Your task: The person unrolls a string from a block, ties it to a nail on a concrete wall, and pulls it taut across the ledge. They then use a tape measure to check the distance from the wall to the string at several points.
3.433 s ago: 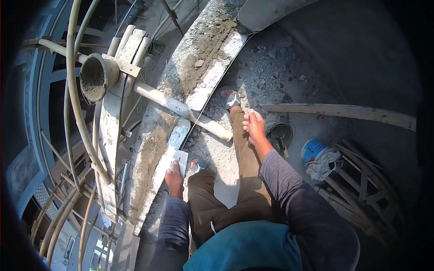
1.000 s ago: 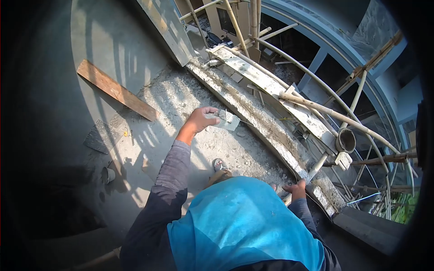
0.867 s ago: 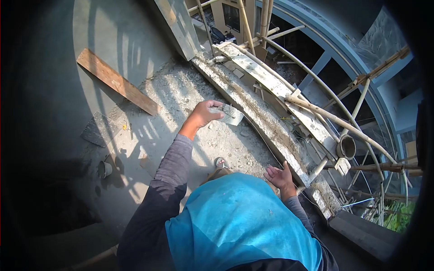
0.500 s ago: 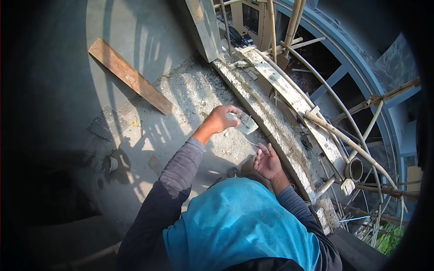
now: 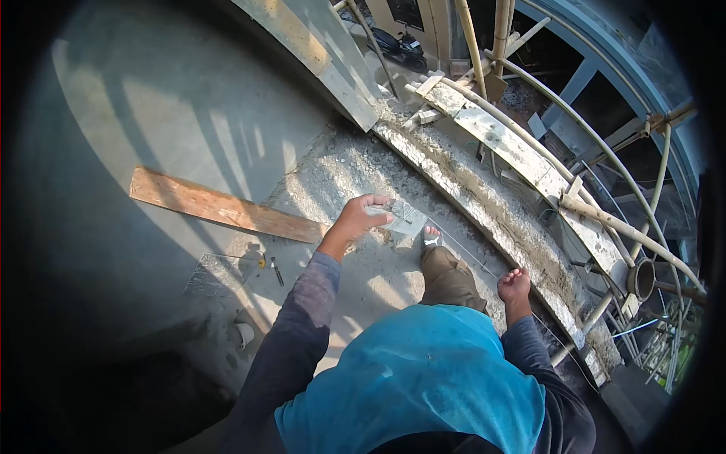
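My left hand (image 5: pixel 352 225) grips a flat, pale grey piece (image 5: pixel 408 219) between thumb and fingers, with dark strands across its face. From it a thin pale string (image 5: pixel 465 251) runs nearly straight to my right hand (image 5: pixel 514 284). The right hand is closed, its fingers curled on the string beside the rough concrete edge. The string also seems to go on past that hand. Below the flat piece are my trouser leg (image 5: pixel 451 278) and sandalled foot (image 5: pixel 431 235), on the rubble-strewn floor.
A wooden plank (image 5: pixel 219 209) lies on the floor at left, near a thin square sheet (image 5: pixel 221 274) and a small tool (image 5: pixel 277 271). The raised concrete edge (image 5: pixel 484 216) runs along the right. Beyond it stand bamboo scaffolding (image 5: pixel 631 240) and a mortar-stained board (image 5: pixel 522 155).
My right hand has moved right, away from the left hand, and its fingers have closed. The string between them is longer and straighter. The view has shifted, and my leg and foot show more.
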A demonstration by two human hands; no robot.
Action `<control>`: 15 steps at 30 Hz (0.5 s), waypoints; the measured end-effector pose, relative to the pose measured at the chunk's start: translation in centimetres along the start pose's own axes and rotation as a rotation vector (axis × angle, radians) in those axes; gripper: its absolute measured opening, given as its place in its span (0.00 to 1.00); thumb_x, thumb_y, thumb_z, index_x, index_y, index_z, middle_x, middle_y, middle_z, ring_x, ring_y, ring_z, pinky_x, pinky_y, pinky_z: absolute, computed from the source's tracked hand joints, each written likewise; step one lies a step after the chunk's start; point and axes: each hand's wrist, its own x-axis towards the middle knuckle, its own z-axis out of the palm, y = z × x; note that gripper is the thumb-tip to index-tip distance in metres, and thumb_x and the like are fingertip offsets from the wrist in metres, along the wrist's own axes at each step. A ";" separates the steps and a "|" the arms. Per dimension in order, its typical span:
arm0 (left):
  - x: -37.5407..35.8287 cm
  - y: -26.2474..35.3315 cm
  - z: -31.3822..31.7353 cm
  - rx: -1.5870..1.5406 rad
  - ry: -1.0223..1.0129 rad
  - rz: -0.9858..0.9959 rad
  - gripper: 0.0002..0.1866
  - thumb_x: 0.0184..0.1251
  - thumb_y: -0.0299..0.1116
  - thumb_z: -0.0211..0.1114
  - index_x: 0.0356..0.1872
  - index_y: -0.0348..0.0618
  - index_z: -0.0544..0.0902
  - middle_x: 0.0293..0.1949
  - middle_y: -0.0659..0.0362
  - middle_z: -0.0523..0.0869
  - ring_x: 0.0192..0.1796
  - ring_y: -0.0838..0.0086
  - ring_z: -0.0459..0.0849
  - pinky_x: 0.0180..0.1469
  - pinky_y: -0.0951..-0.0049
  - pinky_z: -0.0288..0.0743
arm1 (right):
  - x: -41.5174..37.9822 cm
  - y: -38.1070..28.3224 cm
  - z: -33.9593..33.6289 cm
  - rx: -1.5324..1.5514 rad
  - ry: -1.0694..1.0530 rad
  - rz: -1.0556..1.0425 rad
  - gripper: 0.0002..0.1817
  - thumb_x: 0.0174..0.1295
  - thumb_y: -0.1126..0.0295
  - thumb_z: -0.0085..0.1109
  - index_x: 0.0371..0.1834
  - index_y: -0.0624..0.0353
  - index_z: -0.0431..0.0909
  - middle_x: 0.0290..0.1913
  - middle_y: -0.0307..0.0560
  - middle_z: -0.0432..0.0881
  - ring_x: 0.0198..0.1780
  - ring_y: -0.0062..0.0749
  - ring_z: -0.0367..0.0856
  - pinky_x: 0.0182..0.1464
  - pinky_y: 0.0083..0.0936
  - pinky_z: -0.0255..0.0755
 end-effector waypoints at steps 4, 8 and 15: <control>5.9 0.0 -5.4 -0.163 -0.069 -0.152 0.22 0.52 0.30 0.74 0.50 0.37 0.82 0.43 0.58 0.85 0.42 0.78 0.82 0.46 0.78 0.75 | -9.5 4.1 11.7 -0.291 0.104 -0.363 0.14 0.70 0.55 0.50 0.28 0.48 0.68 0.17 0.30 0.63 0.20 0.16 0.62 0.22 0.20 0.59; 10.9 0.3 -8.4 0.130 -0.144 -0.110 0.20 0.52 0.32 0.74 0.47 0.39 0.83 0.44 0.57 0.85 0.45 0.76 0.82 0.50 0.75 0.74 | -12.3 8.8 15.0 -1.222 -0.655 -0.629 0.12 0.65 0.62 0.59 0.27 0.57 0.77 0.21 0.34 0.72 0.25 0.14 0.68 0.27 0.18 0.63; 22.0 -5.1 -14.5 0.363 -0.307 -0.020 0.20 0.52 0.34 0.74 0.47 0.41 0.83 0.46 0.55 0.85 0.48 0.73 0.82 0.53 0.72 0.73 | -6.9 28.4 21.2 -1.942 -1.113 -0.394 0.27 0.56 0.48 0.62 0.48 0.59 0.81 0.44 0.55 0.84 0.43 0.49 0.83 0.49 0.39 0.75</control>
